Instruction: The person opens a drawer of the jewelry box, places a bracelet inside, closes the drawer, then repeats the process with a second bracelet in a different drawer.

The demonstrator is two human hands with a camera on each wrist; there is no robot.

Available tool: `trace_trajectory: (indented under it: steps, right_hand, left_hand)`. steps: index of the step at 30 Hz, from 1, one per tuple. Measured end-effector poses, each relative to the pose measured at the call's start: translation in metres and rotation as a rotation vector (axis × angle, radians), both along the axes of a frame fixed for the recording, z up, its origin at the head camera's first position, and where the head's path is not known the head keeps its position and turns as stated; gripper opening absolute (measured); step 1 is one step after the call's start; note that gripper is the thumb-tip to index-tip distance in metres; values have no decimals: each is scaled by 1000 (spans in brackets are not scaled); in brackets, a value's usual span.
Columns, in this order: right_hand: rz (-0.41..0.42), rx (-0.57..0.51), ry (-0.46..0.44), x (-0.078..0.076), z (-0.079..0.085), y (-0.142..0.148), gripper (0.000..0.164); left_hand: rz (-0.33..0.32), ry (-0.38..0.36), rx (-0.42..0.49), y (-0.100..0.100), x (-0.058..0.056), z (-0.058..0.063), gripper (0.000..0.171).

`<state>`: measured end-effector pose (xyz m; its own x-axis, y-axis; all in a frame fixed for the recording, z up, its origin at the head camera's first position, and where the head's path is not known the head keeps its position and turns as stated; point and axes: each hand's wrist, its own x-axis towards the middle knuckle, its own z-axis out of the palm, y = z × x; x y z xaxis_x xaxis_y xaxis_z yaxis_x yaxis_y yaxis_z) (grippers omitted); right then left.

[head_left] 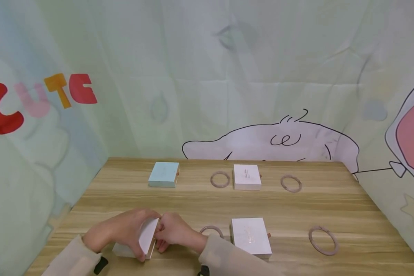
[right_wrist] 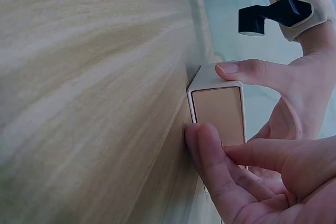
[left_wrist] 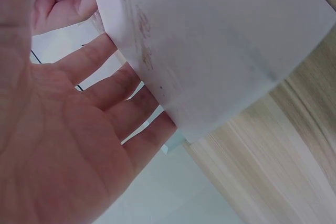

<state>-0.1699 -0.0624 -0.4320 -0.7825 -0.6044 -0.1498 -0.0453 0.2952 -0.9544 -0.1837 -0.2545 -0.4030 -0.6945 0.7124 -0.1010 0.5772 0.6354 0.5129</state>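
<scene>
Near the front left of the table, my left hand (head_left: 124,228) grips a small white drawer-style box (head_left: 147,237) across its width, thumb on the near side and fingers on the far side. Gold-brown lettering marks the top of this box (left_wrist: 226,40) in the left wrist view. At its right end, my right hand (head_left: 175,230) pinches the pull tab, which the fingertips mostly hide. From the right wrist view, the tan drawer front (right_wrist: 220,109) sits inside the white sleeve, with the right thumb and fingers meeting at its edge.
A white box (head_left: 251,235) lies right of my hands, with a bangle (head_left: 211,227) partly behind my right sleeve and another bangle (head_left: 327,253) farther right. Along the back are a light-blue box (head_left: 163,174), a bangle (head_left: 220,186), a white box (head_left: 247,176) and a bangle (head_left: 291,191).
</scene>
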Motion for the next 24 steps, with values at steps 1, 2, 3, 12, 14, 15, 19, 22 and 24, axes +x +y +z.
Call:
trace_trajectory:
  steps: [1,2,3,12,14,15,19,22,24]
  right_hand:
    - [-3,-3,0,0,0,0,20]
    - [-4,-7,0,0,0,0,20]
    - [-3,-8,3,0,0,0,20]
    - [6,-16,35,1,-3,-1,21]
    - [7,-9,50,1,-4,-1,22]
    - [9,-3,58,1,-5,-1,22]
    - [12,5,71,1,-6,-2,23]
    - [14,6,72,1,-6,-3,23]
    - [14,9,73,1,-6,-3,23]
  left_hand:
    - [0,4,1,0,0,0,96]
    - [0,7,2,0,0,0,96]
    - [0,8,4,0,0,0,96]
    - [-10,-27,20,0,1,0,95]
    - [-11,-33,30,-1,2,0,94]
    - [-12,-34,32,-1,2,0,94]
    - [-9,-39,29,-1,2,1,95]
    - [-2,-45,23,-1,2,1,95]
    - [4,-48,19,-1,2,1,95]
